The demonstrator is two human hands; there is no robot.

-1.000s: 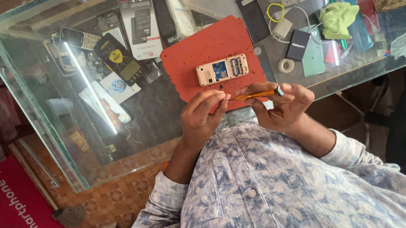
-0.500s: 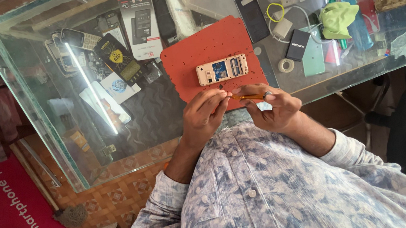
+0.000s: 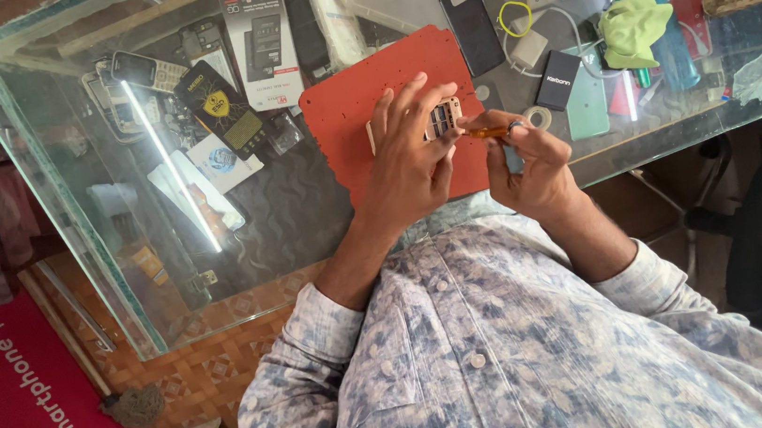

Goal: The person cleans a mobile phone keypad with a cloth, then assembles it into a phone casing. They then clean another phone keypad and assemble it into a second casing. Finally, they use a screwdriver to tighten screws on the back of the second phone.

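Left hand (image 3: pixel 413 159) lies spread over a small gold phone (image 3: pixel 440 121), pressing it onto the red mat (image 3: pixel 361 112) on the glass table (image 3: pixel 66 181). Right hand (image 3: pixel 531 156) pinches an orange-handled screwdriver (image 3: pixel 488 132), tip at the phone's edge.
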